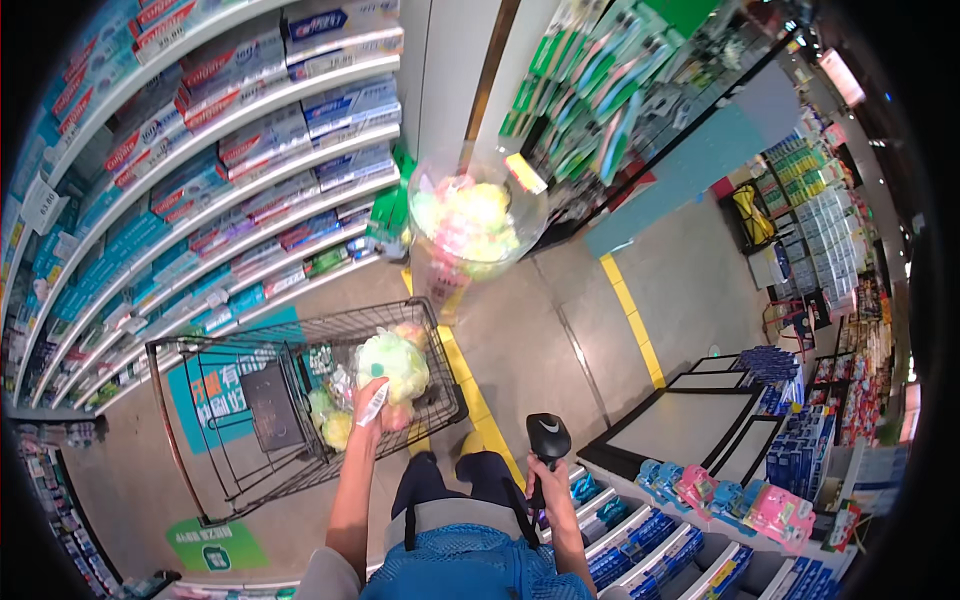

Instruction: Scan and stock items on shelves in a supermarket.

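My left hand point(369, 396) holds a pale green mesh bath pouf point(396, 363) over a black wire shopping cart point(439, 330). A white tag point(374, 406) with printing lies at the fingers. Below in the cart are more poufs, among them a yellow pouf point(337, 430) and a pink pouf point(397, 416). My right hand point(551, 480) is wrapped around the handle of a black handheld device point(549, 436), which looks like a barcode scanner. Its rounded head bears a white mark and points away from my body.
Beyond the cart stands a clear round bin point(529, 225) heaped with poufs. Toothpaste shelves point(330, 142) curve along the left. Hanging toothbrush packs point(600, 97) are at the top. Boxed goods point(637, 536) fill a shelf at lower right. Yellow tape point(484, 412) crosses the floor.
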The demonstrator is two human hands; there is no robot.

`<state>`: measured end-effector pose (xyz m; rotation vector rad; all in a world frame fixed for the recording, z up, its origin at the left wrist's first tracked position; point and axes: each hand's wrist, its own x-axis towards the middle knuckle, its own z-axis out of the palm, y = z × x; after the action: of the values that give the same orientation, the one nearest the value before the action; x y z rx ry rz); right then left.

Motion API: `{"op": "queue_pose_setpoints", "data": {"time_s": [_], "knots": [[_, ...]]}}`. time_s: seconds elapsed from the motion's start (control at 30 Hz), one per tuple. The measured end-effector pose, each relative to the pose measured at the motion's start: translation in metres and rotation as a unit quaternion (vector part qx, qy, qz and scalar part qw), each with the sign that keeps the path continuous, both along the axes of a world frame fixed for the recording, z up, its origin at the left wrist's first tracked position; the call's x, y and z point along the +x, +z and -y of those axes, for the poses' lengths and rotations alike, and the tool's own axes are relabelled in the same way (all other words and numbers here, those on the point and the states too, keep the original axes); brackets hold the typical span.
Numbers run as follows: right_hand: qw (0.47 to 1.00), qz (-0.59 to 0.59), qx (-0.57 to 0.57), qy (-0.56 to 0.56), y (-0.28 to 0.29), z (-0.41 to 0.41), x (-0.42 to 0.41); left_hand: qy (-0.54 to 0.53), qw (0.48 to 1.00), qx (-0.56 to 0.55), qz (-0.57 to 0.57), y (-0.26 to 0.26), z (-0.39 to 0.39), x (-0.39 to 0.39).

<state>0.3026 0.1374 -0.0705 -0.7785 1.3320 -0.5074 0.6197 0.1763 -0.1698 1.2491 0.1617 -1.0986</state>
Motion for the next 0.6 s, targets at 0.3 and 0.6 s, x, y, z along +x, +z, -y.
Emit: {"op": "queue_pose_setpoints", "data": {"time_s": [0.3, 0.6], "knots": [[0.995, 0.070, -0.051, 0.047, 0.043, 0.040, 0.024, 0.023, 0.979, -0.182, -0.092, 0.097, 0.026, -0.028], [0.984, 0.159, -0.051, 0.070, 0.059, 0.123, -0.021, -0.022, 0.967, -0.215, -0.134, 0.130, 0.078, -0.100]]}}
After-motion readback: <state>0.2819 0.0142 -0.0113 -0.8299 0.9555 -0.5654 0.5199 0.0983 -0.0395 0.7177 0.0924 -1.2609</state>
